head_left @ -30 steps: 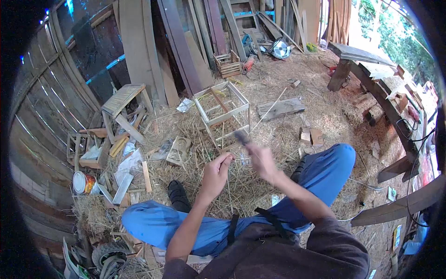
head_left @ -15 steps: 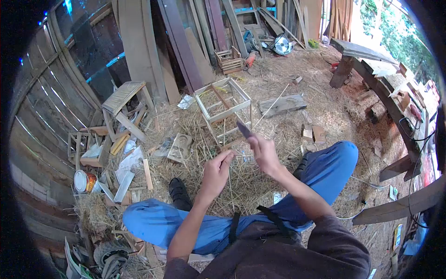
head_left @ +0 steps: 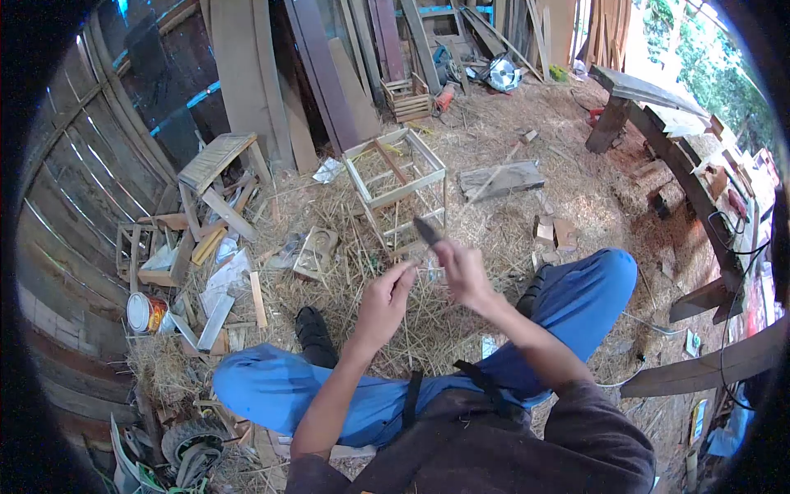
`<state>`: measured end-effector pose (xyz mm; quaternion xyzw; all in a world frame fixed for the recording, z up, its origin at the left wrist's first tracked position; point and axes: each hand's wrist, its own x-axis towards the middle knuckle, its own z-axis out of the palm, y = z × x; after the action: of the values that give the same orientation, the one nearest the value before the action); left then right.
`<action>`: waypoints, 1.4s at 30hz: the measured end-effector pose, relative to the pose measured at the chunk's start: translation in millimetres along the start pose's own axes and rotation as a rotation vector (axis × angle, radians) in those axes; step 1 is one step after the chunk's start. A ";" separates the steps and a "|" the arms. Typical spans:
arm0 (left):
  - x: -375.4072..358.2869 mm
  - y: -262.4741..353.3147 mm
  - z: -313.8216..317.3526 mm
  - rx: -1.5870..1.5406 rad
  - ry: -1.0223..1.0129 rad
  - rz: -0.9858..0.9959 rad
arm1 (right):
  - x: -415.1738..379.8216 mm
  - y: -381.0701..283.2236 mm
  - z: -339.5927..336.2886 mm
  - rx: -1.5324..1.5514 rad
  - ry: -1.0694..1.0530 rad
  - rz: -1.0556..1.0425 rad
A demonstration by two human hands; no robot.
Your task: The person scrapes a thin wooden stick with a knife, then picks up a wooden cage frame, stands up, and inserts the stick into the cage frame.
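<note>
My left hand (head_left: 385, 303) is closed in a pinch, its thumb and fingertips pressed on the near end of a thin pale wooden strip (head_left: 492, 179). That strip appears to run away to the upper right, passing behind the blade, and its far part is blurred. A knife (head_left: 427, 231) with a dark, broad blade is gripped in my right hand (head_left: 466, 276), the blade tilted up and to the left. Both hands are close together above the straw, between my knees. Just beyond them stands a small open frame of pale wooden sticks (head_left: 405, 191).
Straw and shavings cover the ground. A small wooden stool (head_left: 216, 160), a paint can (head_left: 146, 313) and scraps lie left. A grey board (head_left: 502, 179) lies ahead. To the right stands a long, heavy bench (head_left: 687, 177) with cables. Planks (head_left: 325, 82) lean at the back.
The strip's far end has swung slightly up and right and is now blurred. The knife and right hand have shifted a little left and down; the left hand has barely moved.
</note>
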<state>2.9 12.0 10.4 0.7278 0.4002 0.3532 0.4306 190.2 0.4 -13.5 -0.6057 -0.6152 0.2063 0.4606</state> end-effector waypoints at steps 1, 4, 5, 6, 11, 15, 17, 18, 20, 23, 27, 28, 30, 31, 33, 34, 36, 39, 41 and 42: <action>0.4 2.2 -1.6 -0.020 -0.033 -0.021 | 3.1 -1.6 -7.1 -0.038 0.059 -0.029; -1.6 1.9 -5.7 -0.081 -0.106 -0.043 | 2.6 -12.4 -22.9 -0.025 0.085 0.038; -2.1 -1.6 -2.8 -0.107 -0.110 -0.019 | 2.2 -12.0 -22.8 -0.005 0.060 0.067; -1.6 -4.5 -0.2 -0.133 -0.113 0.004 | -0.3 -6.7 -16.3 -0.015 0.029 -0.012; 2.9 -9.1 5.7 0.006 0.015 0.136 | -11.4 2.9 4.3 -0.036 -0.003 -0.121; 2.6 5.1 2.4 -0.080 -0.025 -0.038 | -5.8 0.2 -1.8 0.003 0.017 -0.154; 2.4 3.8 4.5 -0.086 -0.009 -0.005 | -22.5 -14.4 10.6 -0.019 -0.081 -0.005; 3.3 1.5 3.2 -0.081 -0.002 0.014 | -18.9 -8.2 9.1 0.003 -0.049 -0.088; 2.3 -14.5 3.2 -0.137 0.005 -0.002 | -7.7 10.0 9.2 0.062 0.016 -0.243; 3.7 -8.5 4.3 -0.116 -0.003 0.003 | -17.2 -13.0 10.0 -0.013 -0.063 0.014; 3.0 -9.3 -0.4 -0.146 0.028 -0.008 | -7.7 7.8 2.6 -0.129 0.029 -0.284; 0.4 -9.6 -2.1 -0.177 0.048 -0.015 | -1.2 9.7 -7.5 -0.171 0.085 -0.359; 3.4 -11.8 -13.1 -0.116 0.019 -0.005 | 8.3 -1.4 -33.1 -0.170 0.152 -0.045; 3.8 -11.7 -17.5 -0.106 0.014 0.003 | 6.7 -9.5 -39.5 -0.110 0.232 -0.083; 1.9 -9.4 -24.6 -0.072 0.020 0.002 | 9.4 -21.6 -50.0 -0.309 0.095 -0.255; 1.9 -9.2 -26.3 -0.095 0.035 0.003 | 11.7 -26.8 -52.9 -0.405 0.028 -0.341; 3.7 -10.9 -29.8 -0.132 0.058 0.011 | 15.0 -29.4 -52.0 -0.500 -0.132 -0.330; 8.7 -15.7 -39.8 -0.205 0.057 0.006 | 18.6 -32.6 -47.2 -0.437 -0.245 -0.242; 6.7 -8.2 -43.6 -0.364 0.135 -0.076 | 15.8 -29.5 -42.2 -0.272 -0.315 -0.103; 7.0 -3.9 -44.4 -0.448 0.174 -0.114 | 14.9 -24.8 -39.3 -0.193 -0.350 -0.034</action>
<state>-33.3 34.7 24.9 0.5572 0.3881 0.4695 0.5643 210.8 -2.1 30.7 -0.5914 -0.7130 0.2405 0.2898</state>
